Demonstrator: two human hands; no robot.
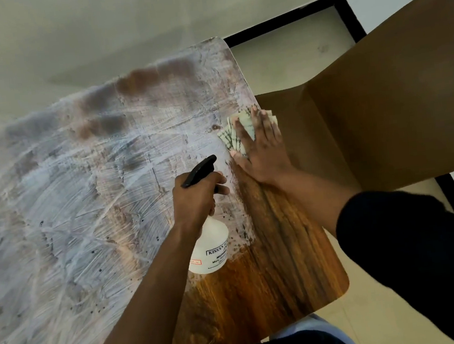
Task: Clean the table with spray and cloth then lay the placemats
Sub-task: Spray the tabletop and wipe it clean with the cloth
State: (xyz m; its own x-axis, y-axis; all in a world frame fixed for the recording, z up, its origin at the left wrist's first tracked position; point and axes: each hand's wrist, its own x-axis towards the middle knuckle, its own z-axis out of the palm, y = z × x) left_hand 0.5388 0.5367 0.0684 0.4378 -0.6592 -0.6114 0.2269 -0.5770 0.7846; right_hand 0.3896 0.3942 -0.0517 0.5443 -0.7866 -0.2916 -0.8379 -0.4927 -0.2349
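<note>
Two hands at work, both over the right half of the table (271, 273). Left hand (198, 199), near picture centre, curled round the neck of the white spray bottle (212, 246); black nozzle points toward 1 o'clock, forefinger looks to lie at the trigger. Bottle tilted, its base toward 6 o'clock, and whether it touches the wood cannot be told. Right hand (262, 149), at 2 o'clock from the bottle, lies flat with fingers spread, pressing the folded pale patterned cloth (234, 135) onto the table's right edge; cloth's far corner overhangs the edge slightly. Tabletop from 9 to 12 o'clock coated in streaky whitish film with dark specks; bare wood grain shows only in a band from the cloth down to the near corner at 5 o'clock. Brown chair (380, 107) stands just beside the table at 3 o'clock. No placemats in view. Judgement: step in hand is the cleaning, spray and wipe together, early on, since most of the surface is still filmed. Next move likely calls for drawing the cloth leftward, toward 9 o'clock, in overlapping strokes with firm flat pressure, wetting the film ahead of the cloth with the bottle. Placemats can wait until the whole top shows wood.
</note>
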